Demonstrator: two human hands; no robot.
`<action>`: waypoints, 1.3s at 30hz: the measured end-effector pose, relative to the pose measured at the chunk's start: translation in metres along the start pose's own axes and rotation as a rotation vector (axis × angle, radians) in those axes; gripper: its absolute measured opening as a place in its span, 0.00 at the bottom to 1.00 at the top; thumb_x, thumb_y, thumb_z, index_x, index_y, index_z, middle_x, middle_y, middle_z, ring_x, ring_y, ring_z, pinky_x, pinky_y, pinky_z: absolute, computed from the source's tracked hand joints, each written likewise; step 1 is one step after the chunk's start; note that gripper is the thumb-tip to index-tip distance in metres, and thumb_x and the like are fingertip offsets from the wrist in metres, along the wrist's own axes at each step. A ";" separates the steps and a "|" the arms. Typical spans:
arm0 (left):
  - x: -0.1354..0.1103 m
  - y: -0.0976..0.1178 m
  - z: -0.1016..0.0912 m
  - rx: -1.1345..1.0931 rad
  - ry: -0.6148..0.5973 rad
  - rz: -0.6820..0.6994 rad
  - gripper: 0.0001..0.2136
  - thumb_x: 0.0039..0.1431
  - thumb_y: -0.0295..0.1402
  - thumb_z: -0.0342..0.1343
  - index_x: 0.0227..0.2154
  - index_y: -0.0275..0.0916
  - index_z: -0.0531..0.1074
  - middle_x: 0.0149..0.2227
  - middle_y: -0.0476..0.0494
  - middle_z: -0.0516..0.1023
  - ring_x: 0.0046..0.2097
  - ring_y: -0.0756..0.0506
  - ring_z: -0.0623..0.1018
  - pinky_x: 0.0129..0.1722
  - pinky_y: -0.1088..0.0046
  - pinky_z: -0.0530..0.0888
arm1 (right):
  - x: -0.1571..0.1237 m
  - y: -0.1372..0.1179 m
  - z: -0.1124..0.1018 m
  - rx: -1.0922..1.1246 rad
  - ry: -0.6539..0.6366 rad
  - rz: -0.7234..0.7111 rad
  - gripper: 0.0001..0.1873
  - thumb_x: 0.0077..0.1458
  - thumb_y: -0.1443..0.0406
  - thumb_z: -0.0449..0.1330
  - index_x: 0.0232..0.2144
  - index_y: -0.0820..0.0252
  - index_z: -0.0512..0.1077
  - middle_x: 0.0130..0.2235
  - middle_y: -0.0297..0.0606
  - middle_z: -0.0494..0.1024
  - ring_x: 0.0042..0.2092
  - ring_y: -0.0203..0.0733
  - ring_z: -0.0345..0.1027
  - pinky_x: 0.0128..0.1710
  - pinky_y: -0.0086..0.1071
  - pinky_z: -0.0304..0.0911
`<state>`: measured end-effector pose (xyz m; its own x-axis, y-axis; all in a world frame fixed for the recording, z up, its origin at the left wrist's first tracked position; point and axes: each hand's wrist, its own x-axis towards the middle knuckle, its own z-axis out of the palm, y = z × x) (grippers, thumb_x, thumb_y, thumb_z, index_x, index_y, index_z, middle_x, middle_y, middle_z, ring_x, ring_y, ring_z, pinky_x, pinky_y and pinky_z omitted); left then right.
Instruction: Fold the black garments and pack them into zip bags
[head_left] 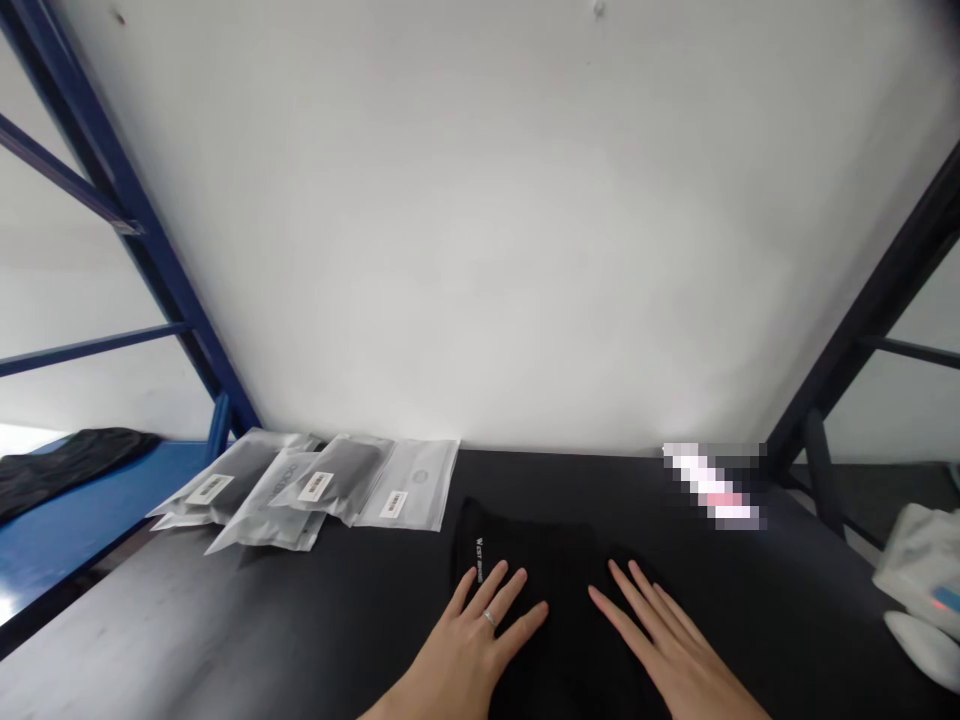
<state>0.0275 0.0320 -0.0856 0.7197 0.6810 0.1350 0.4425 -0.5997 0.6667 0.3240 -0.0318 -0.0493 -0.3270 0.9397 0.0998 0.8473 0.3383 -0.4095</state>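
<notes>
My left hand (pixel 472 645) lies flat on a folded black garment (pixel 559 590), fingers spread, with a silver ring on one finger. My right hand (pixel 671 650) rests flat on the same garment, to the right of the left hand. Neither hand grips it. A small white logo (pixel 478 560) shows near the garment's upper left corner. The garment lies on a black tabletop (pixel 360 610), and its lower part is hidden by my hands and the frame's bottom edge.
Several frosted plastic bags (pixel 300 495) with white labels lie at the table's back left, against a white wall (pixel 480 220). A pixelated patch (pixel 712 485) covers something at the back right. Blue metal framing (pixel 142 270) stands left, dark framing (pixel 862 310) right, and white fabric (pixel 922 570) sits at right.
</notes>
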 end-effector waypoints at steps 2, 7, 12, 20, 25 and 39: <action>-0.002 0.004 -0.002 0.003 0.034 -0.024 0.43 0.49 0.56 0.71 0.67 0.53 0.68 0.72 0.35 0.63 0.71 0.18 0.58 0.69 0.35 0.47 | 0.001 0.005 0.001 0.007 0.007 0.026 0.50 0.45 0.55 0.76 0.68 0.36 0.63 0.72 0.34 0.57 0.71 0.67 0.53 0.67 0.61 0.58; 0.010 0.024 -0.026 0.196 0.231 -0.159 0.22 0.61 0.45 0.63 0.56 0.46 0.79 0.52 0.33 0.79 0.55 0.28 0.75 0.60 0.48 0.67 | 0.023 0.025 -0.003 0.022 0.165 0.136 0.29 0.62 0.50 0.60 0.64 0.46 0.71 0.67 0.40 0.71 0.67 0.58 0.65 0.64 0.55 0.66; 0.038 0.015 -0.048 0.447 0.339 -0.431 0.19 0.64 0.37 0.57 0.56 0.36 0.74 0.51 0.28 0.76 0.56 0.25 0.73 0.57 0.49 0.68 | 0.053 0.031 -0.017 0.033 0.131 0.072 0.23 0.61 0.58 0.56 0.56 0.51 0.76 0.54 0.43 0.80 0.57 0.55 0.73 0.58 0.52 0.69; 0.045 -0.003 -0.056 0.319 0.374 -0.508 0.06 0.64 0.33 0.59 0.42 0.41 0.71 0.33 0.42 0.77 0.40 0.35 0.81 0.42 0.64 0.70 | 0.062 0.020 -0.028 0.048 0.071 0.054 0.05 0.52 0.68 0.57 0.30 0.50 0.71 0.36 0.35 0.76 0.41 0.48 0.75 0.42 0.40 0.70; 0.047 -0.004 -0.060 0.146 0.418 -0.454 0.07 0.60 0.24 0.54 0.38 0.43 0.68 0.22 0.57 0.64 0.29 0.43 0.74 0.33 0.71 0.65 | 0.061 0.010 -0.039 0.056 0.030 0.112 0.10 0.62 0.58 0.54 0.28 0.50 0.67 0.30 0.32 0.77 0.33 0.47 0.74 0.35 0.37 0.63; 0.042 -0.023 -0.056 -0.288 0.581 -0.469 0.19 0.48 0.19 0.51 0.41 0.40 0.77 0.39 0.49 0.81 0.26 0.50 0.76 0.32 0.73 0.73 | 0.066 0.021 -0.049 0.188 0.006 0.232 0.11 0.56 0.55 0.57 0.26 0.52 0.65 0.29 0.33 0.77 0.36 0.45 0.73 0.37 0.34 0.61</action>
<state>0.0175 0.0979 -0.0543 0.0639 0.9929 0.1006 0.4172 -0.1182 0.9011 0.3409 0.0393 -0.0067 -0.1306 0.9914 -0.0115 0.8068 0.0995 -0.5824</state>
